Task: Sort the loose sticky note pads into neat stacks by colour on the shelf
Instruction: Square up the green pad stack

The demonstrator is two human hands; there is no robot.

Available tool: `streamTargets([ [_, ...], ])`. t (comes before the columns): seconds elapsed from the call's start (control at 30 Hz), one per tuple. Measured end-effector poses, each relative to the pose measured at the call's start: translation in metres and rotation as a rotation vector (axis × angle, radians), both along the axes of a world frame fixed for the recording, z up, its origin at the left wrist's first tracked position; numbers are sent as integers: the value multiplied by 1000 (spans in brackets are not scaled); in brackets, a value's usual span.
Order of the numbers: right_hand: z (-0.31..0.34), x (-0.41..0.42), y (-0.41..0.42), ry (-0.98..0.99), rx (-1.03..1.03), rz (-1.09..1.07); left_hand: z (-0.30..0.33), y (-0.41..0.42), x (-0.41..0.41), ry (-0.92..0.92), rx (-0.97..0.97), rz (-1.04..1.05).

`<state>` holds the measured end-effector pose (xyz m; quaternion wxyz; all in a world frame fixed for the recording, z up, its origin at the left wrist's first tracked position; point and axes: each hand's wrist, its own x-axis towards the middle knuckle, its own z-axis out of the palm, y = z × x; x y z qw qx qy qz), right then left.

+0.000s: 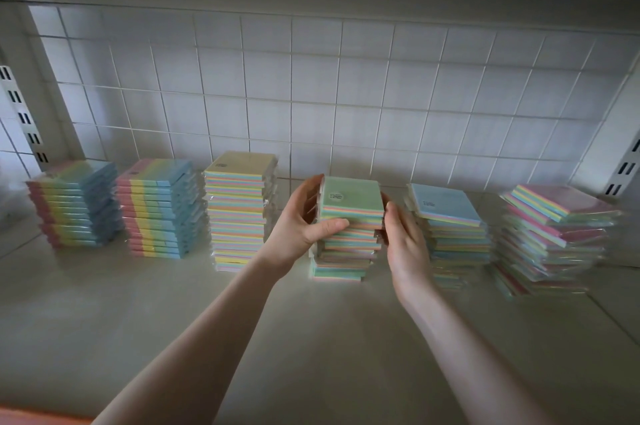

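Far off to the left of my left hand [300,221], against the slotted upright [21,113], stands a stack with a pink-to-blue top [77,203]; its pads show bands of pink, yellow, green and blue along their edges. Just beside it, nearer my hand, a second banded stack [160,208] of the same kind stands a little taller, a small dark mark on its top pad too blurred to read. Next comes the yellow-topped stack [240,211], close to my left wrist, wrapped in clear film; a dark printed block sits on its top pad, and I cannot read it.

Between my hands is the green-topped stack [348,229], standing on the pale shelf [145,314]. My left hand grips its left side, thumb curled across the front edges of the upper pads and fingers bent round behind. My right hand [406,242] lies against the right side with fingers fairly straight, pressing rather than curling. The two hands are apart, with the stack clamped between them. A round white sticker [336,196] with tiny dark print lies on the top pad, illegible.

Just right of my right hand stands the blue-topped stack [450,234], its top pad skewed and carrying a small unreadable dark label. Furthest right, a pink-topped stack [557,237] leans unevenly in loose film. White wall tiles [311,95] run behind everything.
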<state>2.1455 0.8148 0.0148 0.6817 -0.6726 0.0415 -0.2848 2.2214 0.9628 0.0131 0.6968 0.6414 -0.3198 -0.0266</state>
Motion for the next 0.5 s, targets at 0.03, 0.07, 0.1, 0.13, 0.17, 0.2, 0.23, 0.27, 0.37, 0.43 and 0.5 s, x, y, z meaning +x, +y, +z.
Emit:
streamTargets([
  [0.03, -1, 0, -1, -1, 9, 0, 0, 0, 1, 3, -18, 3],
  [0.07, -1, 1, -1, 8, 25, 2, 1, 1, 1, 3, -30, 6],
  [0.1, -1, 1, -1, 10, 39, 3, 1, 1, 2, 7, -33, 4],
  [0.13, -2, 1, -1, 11, 49, 7, 1, 1, 0, 10, -30, 0],
  [0.17, -3, 2, -1, 8, 61, 6, -1, 0, 0, 31, -40, 13],
  [0.2, -5, 4, -2, 16, 98, 5, -1, 0, -2, 56, -52, 22],
  [0.23, -8, 8, -2, 30, 146, 5, -2, -2, -4, 92, -69, 41],
  [0.27, -12, 13, -2, 53, 209, 0, -3, -2, -5, 129, -69, 47],
  [0.37, -21, 26, -3, 175, 329, -36, -11, -7, -9, 244, -58, 35],
  [0.43, -23, 28, -3, 220, 384, -43, -14, -11, -13, 297, -51, 65],
  [0.5, -24, 29, -1, 239, 409, -18, -17, -17, -14, 343, -47, 122],
])
